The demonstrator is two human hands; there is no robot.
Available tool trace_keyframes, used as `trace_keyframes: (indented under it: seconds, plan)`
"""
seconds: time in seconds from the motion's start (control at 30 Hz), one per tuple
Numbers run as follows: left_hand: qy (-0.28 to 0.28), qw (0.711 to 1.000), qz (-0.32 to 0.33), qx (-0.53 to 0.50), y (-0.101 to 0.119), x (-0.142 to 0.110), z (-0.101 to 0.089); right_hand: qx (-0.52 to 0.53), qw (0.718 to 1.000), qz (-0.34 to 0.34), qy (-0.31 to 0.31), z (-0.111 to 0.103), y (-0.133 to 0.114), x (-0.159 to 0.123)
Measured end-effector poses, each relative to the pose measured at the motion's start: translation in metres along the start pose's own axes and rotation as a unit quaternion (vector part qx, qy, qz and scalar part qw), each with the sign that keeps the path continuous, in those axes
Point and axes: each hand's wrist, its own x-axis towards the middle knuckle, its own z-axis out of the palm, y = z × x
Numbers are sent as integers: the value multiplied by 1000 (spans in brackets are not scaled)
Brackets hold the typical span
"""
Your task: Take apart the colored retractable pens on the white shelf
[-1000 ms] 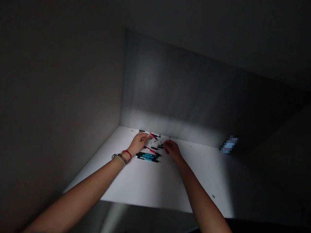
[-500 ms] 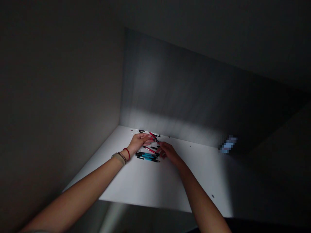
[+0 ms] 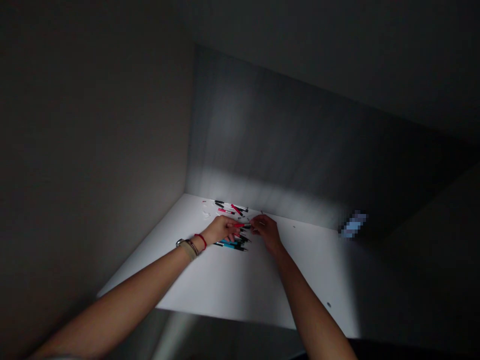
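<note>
My left hand is closed on a red pen barrel, which points to the right. At the barrel's dark tip end, my right hand pinches with its fingertips; whether it grips the tip or a small part there is too small to tell. Below my left hand lie several blue and black pens, partly hidden by its fingers. Beyond the hands lie another red pen piece, a red and black piece and small black parts.
The white tabletop meets a grey panel at the back and a wall on the left. A blurred, pixelated bright object stands at the right back. Small clear bits lie near the left corner.
My left hand has come nearer and to the right with the red barrel. My right hand went to the left and down, then back up to the barrel's tip end.
</note>
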Motion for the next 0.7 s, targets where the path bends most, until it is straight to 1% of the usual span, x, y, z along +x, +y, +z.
trace_keyframes:
  seconds: [0.07, 0.17, 0.23, 0.3, 0.5, 0.7]
  plan:
    - [-4, 1000, -8, 6, 1, -1, 1, 13, 1000, -10, -1, 0, -1, 0]
    - [-2, 1000, -15, 9, 2, -1, 2, 34, 999, -25, -23, 0, -4, -2]
    - [-2, 1000, -19, 5, 1, -1, 2, 48, 998, -27, -36, 0, -5, -3]
    - [-1, 1000, -23, 5, 1, -1, 2, 48, 998, -28, -37, 0, -6, -3]
    - [0, 1000, -29, -5, -1, 1, 0, 23, 999, -40, -11, -1, -7, -2]
    - [8, 1000, -16, -2, -2, 2, 1, 68, 995, -43, 56, -7, -8, 1]
